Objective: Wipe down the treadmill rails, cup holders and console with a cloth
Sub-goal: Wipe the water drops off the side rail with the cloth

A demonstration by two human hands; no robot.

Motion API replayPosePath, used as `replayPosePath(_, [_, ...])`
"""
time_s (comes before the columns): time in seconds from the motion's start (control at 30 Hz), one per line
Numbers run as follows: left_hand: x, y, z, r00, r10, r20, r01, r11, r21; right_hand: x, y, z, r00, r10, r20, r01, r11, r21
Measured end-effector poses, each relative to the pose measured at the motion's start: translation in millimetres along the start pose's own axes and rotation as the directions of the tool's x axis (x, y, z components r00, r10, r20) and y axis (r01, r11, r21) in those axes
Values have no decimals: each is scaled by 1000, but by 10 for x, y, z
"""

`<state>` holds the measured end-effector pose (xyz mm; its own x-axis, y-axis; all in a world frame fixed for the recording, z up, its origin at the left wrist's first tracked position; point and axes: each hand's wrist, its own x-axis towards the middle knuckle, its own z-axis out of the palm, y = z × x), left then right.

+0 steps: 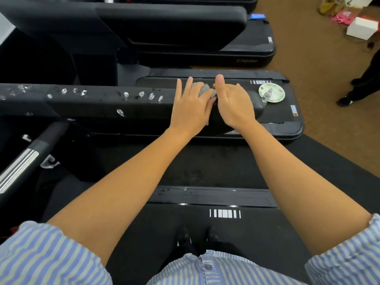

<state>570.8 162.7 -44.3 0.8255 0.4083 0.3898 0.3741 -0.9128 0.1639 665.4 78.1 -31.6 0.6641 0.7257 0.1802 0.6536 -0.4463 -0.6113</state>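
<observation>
Nearest you: black treadmill belt underfoot. Further out, both hands are on the long black padded rail. Left hand lies flat, fingers straight, pressing the small crumpled grey cloth onto the rail top. Right hand touches the cloth's edge, thumb out. Its fingers are hidden, so can't tell if they pinch. Cloth looks soft, light and prone to bunching: keep a flat palm on it. White blotches along the rail could be foam or residue, unclear. Can't make out the console or cup holders.

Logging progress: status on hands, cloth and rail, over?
Left hand flat on cloth. Right hand beside it, grip hidden. White spots on rail, left of hands.
</observation>
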Motion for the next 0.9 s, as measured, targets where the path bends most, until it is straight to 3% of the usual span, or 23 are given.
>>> replayPosePath(0.1, [31,-83,-29,999,19,34,-21,998,64,4,8,-4,1000,-20,0,20,1000,-17])
replayPosePath(0.3, [19,-79,-75,992,-118,42,118,993,-1,-1,21,-5,1000,0,1,0,1000,-31])
replayPosePath(0.4, [-39,53,-1,999,16,38,-15,1000,-27,-21,1,-34,1000,-8,3,8,1000,21])
replayPosePath(0.63, [-96,-199,-121,984,160,73,-156,986,-63,-11,-21,-55,999,7,50,-10,998,63])
replayPosePath(0.8, [-202,-441,-355,988,-149,38,154,962,-226,-29,-117,-144,996,52,70,-66,974,217])
replayPosePath(0.9, [-228,-489,-468,945,-317,-87,261,885,-386,-58,-284,-181,997,71,40,-81,915,395])
